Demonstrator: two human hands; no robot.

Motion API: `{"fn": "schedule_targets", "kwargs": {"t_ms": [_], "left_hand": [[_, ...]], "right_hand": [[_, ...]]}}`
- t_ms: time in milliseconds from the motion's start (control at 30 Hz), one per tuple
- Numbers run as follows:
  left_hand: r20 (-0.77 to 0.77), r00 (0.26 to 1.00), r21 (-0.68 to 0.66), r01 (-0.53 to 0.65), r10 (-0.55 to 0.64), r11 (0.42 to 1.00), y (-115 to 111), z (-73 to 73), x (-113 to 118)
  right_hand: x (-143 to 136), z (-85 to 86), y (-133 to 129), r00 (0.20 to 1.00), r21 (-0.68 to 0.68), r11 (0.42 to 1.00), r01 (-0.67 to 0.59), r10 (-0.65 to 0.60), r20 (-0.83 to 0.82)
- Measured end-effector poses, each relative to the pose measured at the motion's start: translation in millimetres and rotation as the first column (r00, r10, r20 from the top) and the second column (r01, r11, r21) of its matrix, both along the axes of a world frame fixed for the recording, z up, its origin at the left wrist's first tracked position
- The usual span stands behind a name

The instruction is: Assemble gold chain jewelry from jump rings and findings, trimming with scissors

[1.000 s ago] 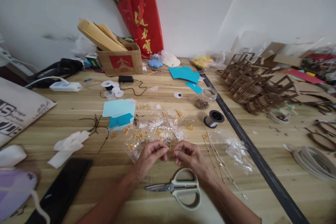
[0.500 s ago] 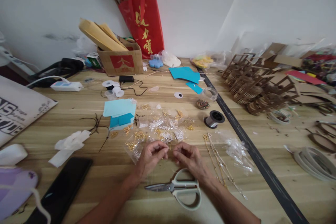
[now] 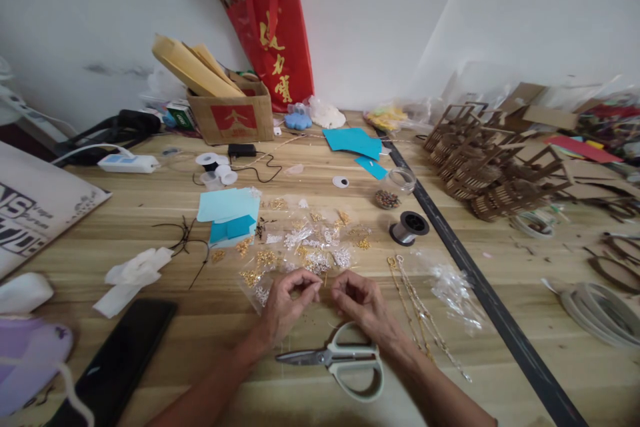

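My left hand (image 3: 295, 300) is pinched closed at the near edge of some small plastic bags of gold and silver findings (image 3: 317, 260); whatever its fingertips hold is too small to make out. Just right of it, my right hand (image 3: 359, 300) is also closed, thumb against curled fingers, its content hidden. A narrow gap separates the two. Below them lie scissors (image 3: 350, 360) with pale handles, blades pointing left. Gold and silver chains (image 3: 415, 307) lie right of my right hand, and a spool of thin wire (image 3: 409, 228) stands behind them.
At the left are a black phone (image 3: 120, 360), crumpled tissue (image 3: 135, 277) and light blue cards (image 3: 227, 205). A jar of beads (image 3: 393, 190) stands behind the spool. Small brown baskets (image 3: 490, 160) and coiled tubing (image 3: 600, 310) are at the right. A red bag (image 3: 275, 47) leans on the wall.
My right hand has shifted very slightly to the right, its fingers a little more curled. My left hand looks almost the same.
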State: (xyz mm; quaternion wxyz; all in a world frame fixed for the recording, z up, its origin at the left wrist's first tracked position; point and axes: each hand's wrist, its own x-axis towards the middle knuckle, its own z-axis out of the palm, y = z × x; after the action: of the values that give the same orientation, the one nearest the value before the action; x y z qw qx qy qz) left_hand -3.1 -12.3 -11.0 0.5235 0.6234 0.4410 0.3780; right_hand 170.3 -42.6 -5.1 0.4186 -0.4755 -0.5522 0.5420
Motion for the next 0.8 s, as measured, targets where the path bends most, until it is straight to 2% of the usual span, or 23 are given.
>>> {"fn": "schedule_targets", "kwargs": {"t_ms": [200,367,567,667,800], "left_hand": [[0.116,0.992,-0.185,0.064,-0.043,0.981,4.0,0.9,-1.6],[0.309,0.948,-0.3,0.169,-0.072,0.939,3.9,-4.5,-3.4],[0.492,0.87,-0.459,0.234,0.026,0.857,1.8,-8.4,-1.0],[0.522,0.852,-0.486,0.25,0.048,0.838,1.1,-8.2,0.7],[0.486,0.873,-0.464,0.231,0.028,0.855,0.6,-9.1,0.6]], "right_hand": [[-1.8,3.0,-0.7,1.0,0.048,0.999,0.006,-0.006,0.002],[-3.8,4.0,-3.5,1.0,0.077,0.997,0.006,-0.007,0.009],[-7.6,8.8,-6.3,0.999,0.088,0.996,0.021,-0.023,0.025],[-8.4,10.0,-6.9,0.999,0.093,0.995,0.019,-0.022,0.037],[-7.9,9.6,-7.1,0.999,0.082,0.996,0.016,-0.019,0.04]]}}
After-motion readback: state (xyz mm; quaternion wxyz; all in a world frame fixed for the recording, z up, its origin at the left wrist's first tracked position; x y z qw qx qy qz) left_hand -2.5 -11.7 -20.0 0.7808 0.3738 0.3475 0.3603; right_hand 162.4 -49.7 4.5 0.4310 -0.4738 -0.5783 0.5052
